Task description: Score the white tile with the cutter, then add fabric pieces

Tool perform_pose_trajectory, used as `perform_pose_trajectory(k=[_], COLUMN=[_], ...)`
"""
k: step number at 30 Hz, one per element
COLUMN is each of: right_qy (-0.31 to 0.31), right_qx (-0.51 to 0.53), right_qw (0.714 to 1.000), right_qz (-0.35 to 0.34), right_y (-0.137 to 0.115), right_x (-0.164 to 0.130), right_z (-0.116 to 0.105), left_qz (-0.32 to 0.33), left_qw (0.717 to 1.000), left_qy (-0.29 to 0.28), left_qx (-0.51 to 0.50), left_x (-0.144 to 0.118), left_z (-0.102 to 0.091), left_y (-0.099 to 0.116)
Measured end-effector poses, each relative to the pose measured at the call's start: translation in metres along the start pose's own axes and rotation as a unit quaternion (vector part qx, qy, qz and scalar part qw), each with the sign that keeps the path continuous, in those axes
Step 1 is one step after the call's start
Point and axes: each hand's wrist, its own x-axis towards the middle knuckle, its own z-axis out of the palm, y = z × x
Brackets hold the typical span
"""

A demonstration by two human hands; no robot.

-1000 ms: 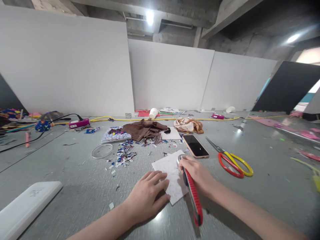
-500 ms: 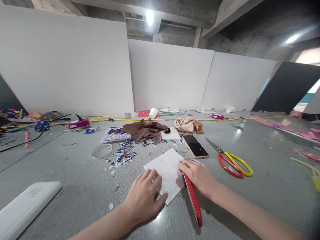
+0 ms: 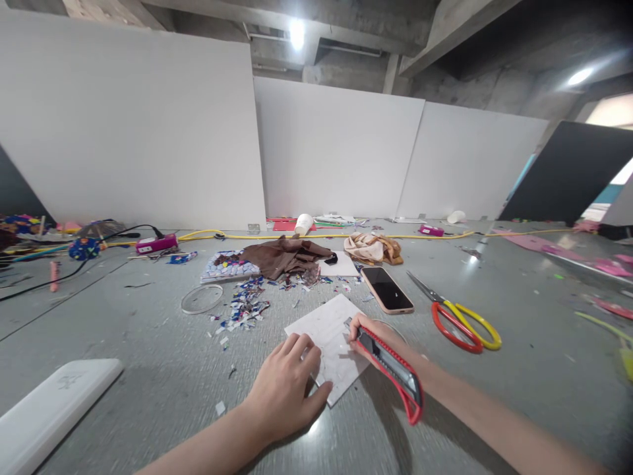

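A white square sheet (image 3: pixel 329 333) lies flat on the grey floor in front of me. My left hand (image 3: pixel 287 389) presses down on its near left corner with fingers spread. My right hand (image 3: pixel 368 336) grips a red utility knife (image 3: pixel 393 373), its blade tip resting on the sheet near the right edge and its handle raised toward me. A clear ring lies partly hidden under my right hand.
A phone (image 3: pixel 386 289) and red-and-yellow scissors (image 3: pixel 457 316) lie to the right. Scattered paper scraps (image 3: pixel 244 305), a clear ring (image 3: pixel 202 298), brown cloth (image 3: pixel 284 256) and a tan cloth (image 3: pixel 372 247) lie beyond. A white flat case (image 3: pixel 49 409) sits at near left. White panels stand behind.
The sheet was shifted and turned slightly left. My right hand swung the knife's handle up and to the right, bringing the blade tip onto the sheet.
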Motion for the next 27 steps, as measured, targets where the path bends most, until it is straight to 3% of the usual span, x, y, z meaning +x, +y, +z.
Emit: perform_pose_trajectory(k=[8,18,27], right_qy=[-0.014,-0.023,-0.034], right_qx=[-0.045,-0.237,-0.298], right_qw=[0.998,0.967,0.946], right_qz=[0.044,-0.091,-0.122], right_y=[0.0025,0.0006,-0.0034], right_x=[-0.0015,-0.0025,-0.0011], right_z=[0.0080,0.0051,0.0063], left_qz=[0.002,0.010,0.011], left_qw=[1.000,1.000,1.000], left_qy=[0.000,0.011,-0.005], left_qx=[-0.006,-0.010,-0.025], left_x=[0.0008,0.0010,0.0010], left_z=[-0.0003,0.0004,-0.0007], left_y=[-0.0001,-0.0001,-0.0001])
